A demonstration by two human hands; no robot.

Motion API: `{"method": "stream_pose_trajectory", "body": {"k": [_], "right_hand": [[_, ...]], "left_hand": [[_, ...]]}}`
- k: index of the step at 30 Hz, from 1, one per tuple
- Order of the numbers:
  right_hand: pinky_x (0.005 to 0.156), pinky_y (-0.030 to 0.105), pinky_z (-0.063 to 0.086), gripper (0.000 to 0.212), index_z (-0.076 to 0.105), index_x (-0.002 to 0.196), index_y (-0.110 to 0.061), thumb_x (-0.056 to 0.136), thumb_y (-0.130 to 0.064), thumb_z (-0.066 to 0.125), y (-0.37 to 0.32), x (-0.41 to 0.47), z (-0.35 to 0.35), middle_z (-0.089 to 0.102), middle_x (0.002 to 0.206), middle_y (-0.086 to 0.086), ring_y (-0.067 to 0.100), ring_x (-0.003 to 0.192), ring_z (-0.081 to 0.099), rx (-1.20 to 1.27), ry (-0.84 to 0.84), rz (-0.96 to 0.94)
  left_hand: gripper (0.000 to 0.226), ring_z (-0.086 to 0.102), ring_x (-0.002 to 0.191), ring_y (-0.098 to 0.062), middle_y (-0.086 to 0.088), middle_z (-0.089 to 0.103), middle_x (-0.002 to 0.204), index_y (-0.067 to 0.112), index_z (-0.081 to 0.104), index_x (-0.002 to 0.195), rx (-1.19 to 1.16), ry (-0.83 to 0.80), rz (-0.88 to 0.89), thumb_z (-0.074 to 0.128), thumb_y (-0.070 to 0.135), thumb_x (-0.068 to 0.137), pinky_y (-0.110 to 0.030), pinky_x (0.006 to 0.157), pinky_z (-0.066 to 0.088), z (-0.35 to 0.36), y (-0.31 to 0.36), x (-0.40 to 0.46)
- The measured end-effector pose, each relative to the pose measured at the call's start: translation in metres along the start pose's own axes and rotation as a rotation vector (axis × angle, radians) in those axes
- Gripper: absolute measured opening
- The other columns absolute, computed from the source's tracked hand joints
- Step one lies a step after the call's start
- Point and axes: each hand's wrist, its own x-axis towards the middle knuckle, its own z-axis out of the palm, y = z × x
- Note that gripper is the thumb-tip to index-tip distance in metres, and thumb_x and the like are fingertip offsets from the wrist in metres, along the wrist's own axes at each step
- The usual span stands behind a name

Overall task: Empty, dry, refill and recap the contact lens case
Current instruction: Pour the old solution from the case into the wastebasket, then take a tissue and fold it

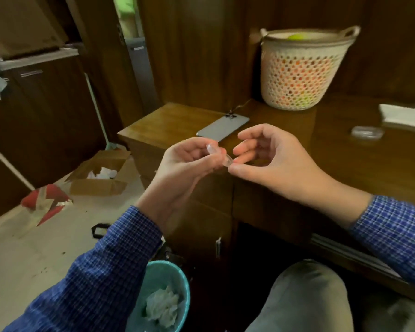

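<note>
Both hands, the left hand [189, 156] and right hand [268, 159], pinched the small clear lens case [227, 161], probably uncapping it; tipping it out looked next.

left hand [189, 161] + right hand [271, 159] pinch clear case [227, 160] | over desk [345, 159] edge

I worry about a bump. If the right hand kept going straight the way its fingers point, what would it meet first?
The right hand points left at the small clear piece between both hands; right behind it, the left hand fingertips. Depth looks matched, though one view cannot confirm.
</note>
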Motion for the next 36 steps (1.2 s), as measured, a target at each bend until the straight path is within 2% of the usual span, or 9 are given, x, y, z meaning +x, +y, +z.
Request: {"method": "stream_pose_trajectory", "body": {"k": [5,12,16,18,20,23,26,31,36], "right_hand": [[0.082,0.027,0.062,0.053,0.063,0.119,-0.022,0.074,-0.027,0.091,0.006,-0.031,-0.082,0.077,0.096,-0.005,0.011,0.084,0.076,-0.021,0.174,0.006],[0.078,0.028,0.063,0.047,0.063,0.113,-0.027,0.075,-0.033,0.091,0.028,-0.087,-0.19,0.079,0.094,-0.004,0.011,0.082,0.077,-0.052,0.436,0.026],[0.076,0.023,0.061,0.051,0.063,0.116,-0.025,0.074,-0.034,0.089,0.05,-0.116,-0.243,0.078,0.092,-0.007,0.01,0.081,0.076,-0.114,0.485,0.08],[0.077,0.023,0.062,0.048,0.062,0.115,-0.027,0.076,-0.02,0.089,0.066,-0.127,-0.267,0.077,0.091,-0.01,0.01,0.08,0.076,-0.166,0.48,0.115],[0.08,0.025,0.063,0.049,0.062,0.116,-0.026,0.076,-0.014,0.089,0.084,-0.133,-0.287,0.076,0.091,-0.01,0.011,0.081,0.075,-0.234,0.456,0.152],[0.081,0.027,0.063,0.052,0.062,0.12,-0.023,0.076,-0.013,0.088,0.112,-0.133,-0.307,0.075,0.09,-0.008,0.009,0.083,0.074,-0.317,0.379,0.199],[0.085,0.022,0.061,0.057,0.06,0.126,-0.025,0.077,-0.016,0.088,0.135,-0.125,-0.318,0.075,0.091,-0.01,0.004,0.087,0.073,-0.389,0.281,0.235],[0.078,0.005,0.052,0.06,0.055,0.123,-0.035,0.076,-0.021,0.088,0.157,-0.105,-0.327,0.069,0.099,-0.029,-0.005,0.094,0.069,-0.421,0.203,0.271],[0.081,0.012,0.056,0.052,0.058,0.12,-0.036,0.078,-0.024,0.087,0.162,-0.099,-0.328,0.07,0.1,-0.026,0.0,0.094,0.07,-0.392,0.159,0.282]], "left_hand": [[0.05,0.073,0.106,-0.025,-0.008,0.077,0.103,0.005,0.067,0.116,0.005,-0.119,0.021,0.083,0.026,0.074,-0.039,0.094,0.056,0.092,0.006,0.037],[0.024,0.073,0.109,-0.025,-0.009,0.078,0.105,0.022,0.079,0.098,0.016,-0.327,0.029,0.085,0.02,0.075,-0.032,0.089,0.06,0.226,-0.006,0.074],[0.029,0.071,0.113,-0.028,-0.012,0.077,0.112,0.024,0.078,0.102,0.054,-0.447,0.019,0.086,0.017,0.075,-0.042,0.097,0.058,0.282,-0.019,0.093],[0.037,0.072,0.111,-0.026,-0.01,0.077,0.112,0.017,0.071,0.114,0.119,-0.499,0.028,0.084,0.008,0.081,-0.042,0.097,0.058,0.302,-0.029,0.106],[0.041,0.074,0.106,-0.022,-0.006,0.078,0.108,0.015,0.068,0.119,0.247,-0.551,0.068,0.082,0.005,0.082,-0.034,0.091,0.06,0.317,-0.04,0.119],[0.044,0.075,0.097,-0.015,0.004,0.079,0.103,0.018,0.067,0.121,0.481,-0.62,0.145,0.085,0.011,0.082,-0.025,0.083,0.06,0.333,-0.06,0.136],[0.047,0.074,0.095,-0.006,0.014,0.078,0.099,0.023,0.065,0.123,0.676,-0.672,0.207,0.086,0.018,0.081,-0.031,0.085,0.061,0.341,-0.078,0.153],[0.054,0.071,0.094,0.002,0.024,0.076,0.097,0.033,0.062,0.126,0.796,-0.717,0.254,0.087,0.023,0.079,-0.023,0.082,0.058,0.342,-0.09,0.177],[0.057,0.07,0.093,-0.002,0.023,0.074,0.099,0.034,0.06,0.129,0.78,-0.747,0.235,0.086,0.023,0.08,-0.017,0.078,0.055,0.334,-0.099,0.185]]}}
